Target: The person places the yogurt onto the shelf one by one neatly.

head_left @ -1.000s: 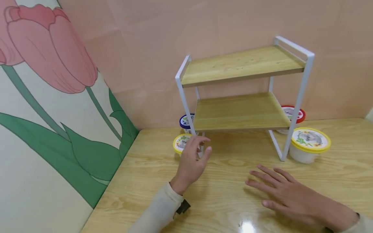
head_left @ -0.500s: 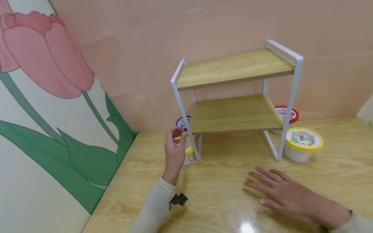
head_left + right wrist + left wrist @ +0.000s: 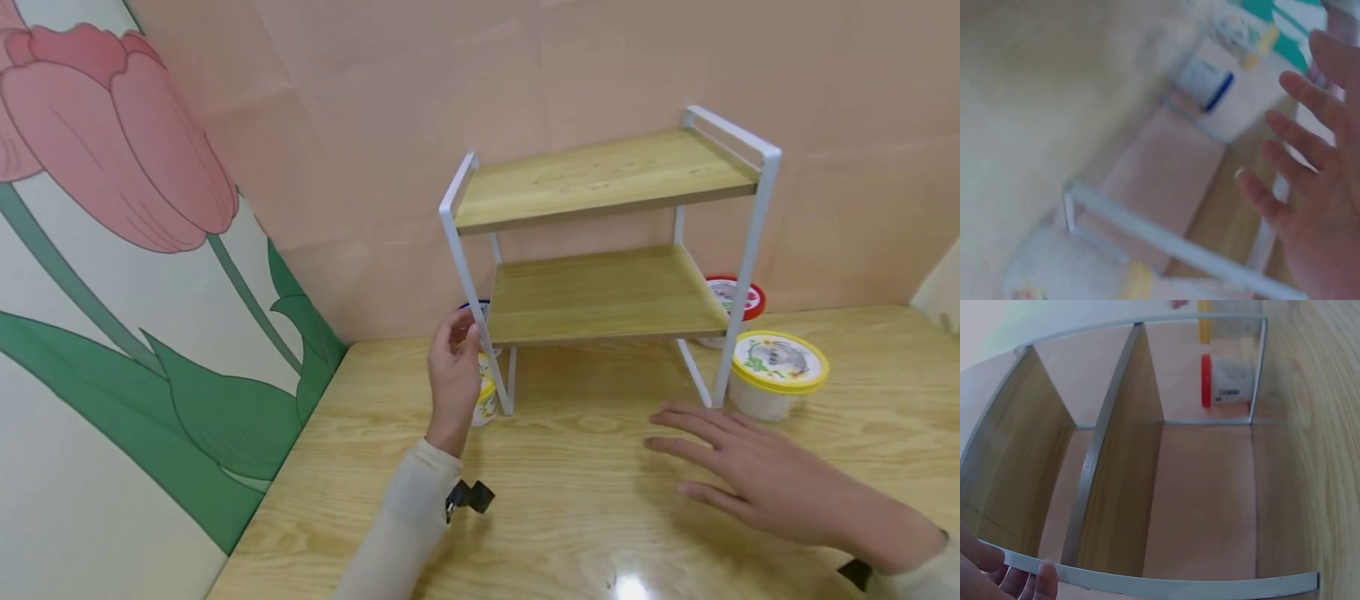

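A two-tier shelf rack [image 3: 600, 300] with wooden boards and a white metal frame stands in the middle of the head view. My left hand [image 3: 453, 379] is beside its left front leg, fingers loosely bent and thumb up. Partly behind that hand are a yellow-lidded tub [image 3: 486, 407] and a blue-lidded tub [image 3: 484, 312]. In the left wrist view, fingertips [image 3: 1046, 581] lie right at the white frame. My right hand [image 3: 772, 479] hovers over the table before the right leg, fingers spread, holding nothing. Nearest to it is another yellow-lidded tub [image 3: 765, 396].
A red-lidded tub [image 3: 738, 298] stands behind the right legs. The wooden table [image 3: 570, 500] meets a pink-covered back wall [image 3: 360, 167]. At the left rises a panel painted with tulips [image 3: 142, 158].
My left hand has moved from in front of the left leg to its outer side, then slightly back toward the leg. The right hand has shifted a little right. The rack and tubs stay put.
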Action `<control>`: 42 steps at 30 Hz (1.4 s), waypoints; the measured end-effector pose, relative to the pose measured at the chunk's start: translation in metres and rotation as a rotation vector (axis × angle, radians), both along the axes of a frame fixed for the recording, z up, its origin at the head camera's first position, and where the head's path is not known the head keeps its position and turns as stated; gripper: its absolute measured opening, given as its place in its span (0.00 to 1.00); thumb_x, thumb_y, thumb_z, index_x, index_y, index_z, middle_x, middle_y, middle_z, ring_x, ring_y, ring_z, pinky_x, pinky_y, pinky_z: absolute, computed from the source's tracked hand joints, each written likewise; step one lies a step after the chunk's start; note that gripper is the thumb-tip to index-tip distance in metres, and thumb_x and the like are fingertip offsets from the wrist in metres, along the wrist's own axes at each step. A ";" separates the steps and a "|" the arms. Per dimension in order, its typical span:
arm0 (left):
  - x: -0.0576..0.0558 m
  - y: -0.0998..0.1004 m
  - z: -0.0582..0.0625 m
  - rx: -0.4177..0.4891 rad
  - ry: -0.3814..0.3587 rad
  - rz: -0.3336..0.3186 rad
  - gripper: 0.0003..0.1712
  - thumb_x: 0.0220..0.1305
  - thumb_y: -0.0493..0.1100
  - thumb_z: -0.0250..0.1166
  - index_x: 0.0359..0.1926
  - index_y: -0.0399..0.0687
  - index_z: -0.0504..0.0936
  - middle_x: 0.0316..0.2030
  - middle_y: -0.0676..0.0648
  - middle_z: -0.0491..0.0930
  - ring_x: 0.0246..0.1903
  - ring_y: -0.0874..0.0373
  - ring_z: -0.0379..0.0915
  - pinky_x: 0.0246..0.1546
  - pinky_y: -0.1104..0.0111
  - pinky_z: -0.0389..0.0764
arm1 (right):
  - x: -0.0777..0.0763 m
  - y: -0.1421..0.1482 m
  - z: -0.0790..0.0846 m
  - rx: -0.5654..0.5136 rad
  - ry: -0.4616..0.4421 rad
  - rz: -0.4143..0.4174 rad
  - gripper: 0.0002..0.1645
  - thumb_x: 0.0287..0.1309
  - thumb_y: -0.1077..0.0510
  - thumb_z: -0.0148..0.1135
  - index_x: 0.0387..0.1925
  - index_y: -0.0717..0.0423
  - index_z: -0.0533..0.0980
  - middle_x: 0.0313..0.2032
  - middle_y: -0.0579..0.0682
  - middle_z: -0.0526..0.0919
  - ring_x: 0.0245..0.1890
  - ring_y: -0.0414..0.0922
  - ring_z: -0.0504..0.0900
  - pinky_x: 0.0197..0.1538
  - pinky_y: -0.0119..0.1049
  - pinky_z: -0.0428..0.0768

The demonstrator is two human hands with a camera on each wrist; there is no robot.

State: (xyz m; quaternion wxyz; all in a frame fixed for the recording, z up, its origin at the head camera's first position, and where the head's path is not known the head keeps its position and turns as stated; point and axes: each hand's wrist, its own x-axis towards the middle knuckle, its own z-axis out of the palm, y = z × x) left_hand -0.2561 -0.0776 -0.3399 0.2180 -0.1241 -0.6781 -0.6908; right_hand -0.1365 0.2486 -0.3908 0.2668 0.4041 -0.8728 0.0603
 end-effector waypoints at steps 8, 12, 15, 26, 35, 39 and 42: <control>-0.008 0.005 -0.009 -0.003 -0.020 -0.069 0.12 0.72 0.34 0.57 0.51 0.29 0.78 0.41 0.30 0.81 0.38 0.49 0.80 0.42 0.55 0.86 | -0.012 0.046 0.044 -0.270 0.039 -0.087 0.18 0.61 0.52 0.68 0.53 0.47 0.82 0.51 0.44 0.82 0.50 0.25 0.71 0.48 0.16 0.72; -0.012 0.004 -0.012 0.006 -0.012 -0.065 0.12 0.72 0.34 0.57 0.51 0.30 0.80 0.40 0.29 0.82 0.38 0.46 0.80 0.37 0.63 0.86 | -0.024 0.077 0.046 -0.293 -0.051 -0.293 0.28 0.51 0.64 0.72 0.55 0.45 0.79 0.53 0.46 0.79 0.44 0.25 0.68 0.32 0.19 0.68; -0.013 0.002 -0.012 0.007 -0.025 -0.064 0.12 0.72 0.34 0.58 0.51 0.31 0.80 0.40 0.30 0.82 0.38 0.44 0.80 0.34 0.72 0.83 | -0.038 0.096 0.038 -0.290 -0.124 -0.367 0.27 0.56 0.64 0.69 0.58 0.49 0.76 0.56 0.52 0.77 0.50 0.39 0.71 0.38 0.23 0.64; -0.010 0.003 -0.015 -0.001 -0.039 -0.041 0.14 0.73 0.40 0.58 0.53 0.36 0.81 0.44 0.36 0.84 0.46 0.54 0.80 0.47 0.69 0.81 | -0.060 0.109 0.014 -0.193 -0.246 -0.403 0.29 0.58 0.61 0.69 0.61 0.54 0.73 0.57 0.63 0.75 0.41 0.55 0.79 0.31 0.38 0.74; -0.011 0.000 -0.014 -0.031 -0.072 -0.041 0.15 0.73 0.41 0.57 0.53 0.38 0.81 0.44 0.36 0.85 0.47 0.55 0.81 0.44 0.71 0.79 | -0.065 0.118 0.005 -0.182 -0.277 -0.486 0.29 0.59 0.57 0.69 0.60 0.59 0.70 0.56 0.71 0.73 0.49 0.69 0.73 0.43 0.67 0.72; -0.013 -0.002 -0.013 -0.043 -0.073 -0.047 0.15 0.73 0.39 0.58 0.53 0.34 0.80 0.44 0.35 0.85 0.44 0.55 0.83 0.45 0.69 0.83 | -0.069 0.126 -0.001 -0.193 -0.335 -0.561 0.40 0.60 0.46 0.68 0.65 0.62 0.65 0.60 0.75 0.68 0.54 0.75 0.67 0.43 0.75 0.67; -0.014 -0.004 -0.011 -0.061 -0.084 -0.054 0.14 0.72 0.38 0.58 0.53 0.34 0.80 0.44 0.35 0.85 0.44 0.53 0.83 0.45 0.67 0.84 | -0.070 0.128 -0.003 -0.199 -0.390 -0.587 0.50 0.57 0.40 0.69 0.71 0.61 0.59 0.64 0.76 0.64 0.57 0.76 0.64 0.43 0.79 0.65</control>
